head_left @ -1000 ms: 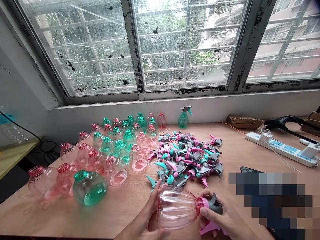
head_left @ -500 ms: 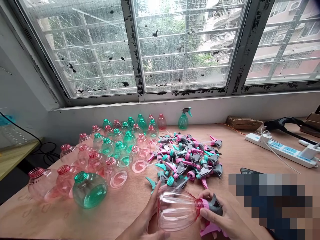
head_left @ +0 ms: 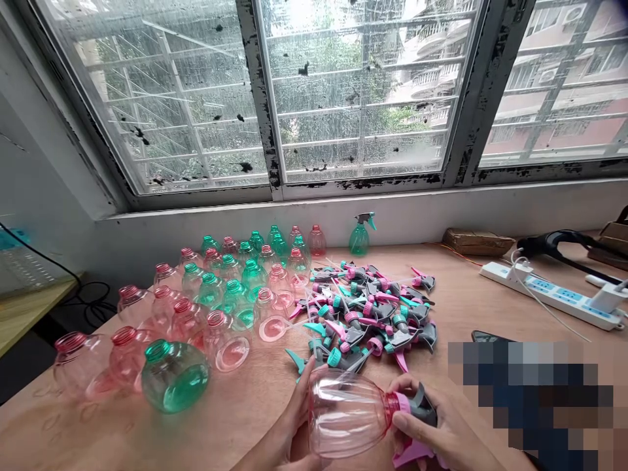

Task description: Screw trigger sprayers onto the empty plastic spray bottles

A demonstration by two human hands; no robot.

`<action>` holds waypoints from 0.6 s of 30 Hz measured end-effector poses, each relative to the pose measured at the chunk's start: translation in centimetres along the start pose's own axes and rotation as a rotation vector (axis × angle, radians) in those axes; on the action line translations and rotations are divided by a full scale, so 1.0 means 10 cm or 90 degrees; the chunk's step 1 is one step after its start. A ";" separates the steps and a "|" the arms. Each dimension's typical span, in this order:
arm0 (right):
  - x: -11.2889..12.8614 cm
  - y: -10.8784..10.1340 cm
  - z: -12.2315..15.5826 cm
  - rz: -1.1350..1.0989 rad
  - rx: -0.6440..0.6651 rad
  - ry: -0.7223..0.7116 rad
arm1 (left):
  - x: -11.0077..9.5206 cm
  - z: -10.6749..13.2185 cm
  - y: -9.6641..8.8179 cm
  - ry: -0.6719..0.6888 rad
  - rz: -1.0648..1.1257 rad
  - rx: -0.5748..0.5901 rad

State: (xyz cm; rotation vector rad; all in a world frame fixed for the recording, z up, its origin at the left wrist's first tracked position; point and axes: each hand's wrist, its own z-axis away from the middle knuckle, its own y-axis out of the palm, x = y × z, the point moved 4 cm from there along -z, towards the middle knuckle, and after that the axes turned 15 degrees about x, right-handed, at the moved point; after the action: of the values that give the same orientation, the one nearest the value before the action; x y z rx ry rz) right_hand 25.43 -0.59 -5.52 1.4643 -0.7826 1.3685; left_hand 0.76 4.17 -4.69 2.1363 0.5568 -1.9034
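A clear pink spray bottle lies on its side in the air between my hands, its neck pointing right. My left hand is wrapped round its base end. At the neck, my right hand grips the pink collar of a grey and pink trigger sprayer head, which sits on the bottle's mouth. The pink trigger hangs below my right fingers. Just beyond the bottle is a heap of loose trigger sprayer heads in grey, pink and teal. Part of my left fingers is hidden behind the bottle.
Several open pink and green bottles stand at the left. A green spray bottle with its head on is near the wall. To the right are a power strip, a brown block and a phone-like dark object, partly behind a blurred patch.
Almost nothing differs. Both hands keep their hold on the pink bottle and its sprayer head, and the view has shifted very slightly.
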 end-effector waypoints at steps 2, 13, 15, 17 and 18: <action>-0.03 -0.02 -0.01 0.002 0.005 -0.005 | 0.01 -0.01 0.00 0.015 0.001 -0.003; -0.13 -0.08 -0.05 -0.010 0.013 -0.011 | 0.00 0.01 0.00 0.021 0.016 0.007; -0.12 -0.07 -0.05 -0.014 0.009 -0.004 | -0.01 0.01 -0.01 0.034 0.012 0.007; -0.11 -0.06 -0.04 -0.020 0.012 -0.009 | -0.02 0.01 -0.01 0.037 0.003 0.015; -0.11 -0.06 -0.05 -0.022 0.014 -0.014 | -0.02 0.01 -0.01 0.034 -0.003 0.018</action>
State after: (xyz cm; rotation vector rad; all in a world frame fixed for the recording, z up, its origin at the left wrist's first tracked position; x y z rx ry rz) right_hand 25.62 -0.13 -6.78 1.5063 -0.7557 1.3411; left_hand 0.56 4.18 -4.49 2.2109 0.5488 -1.8740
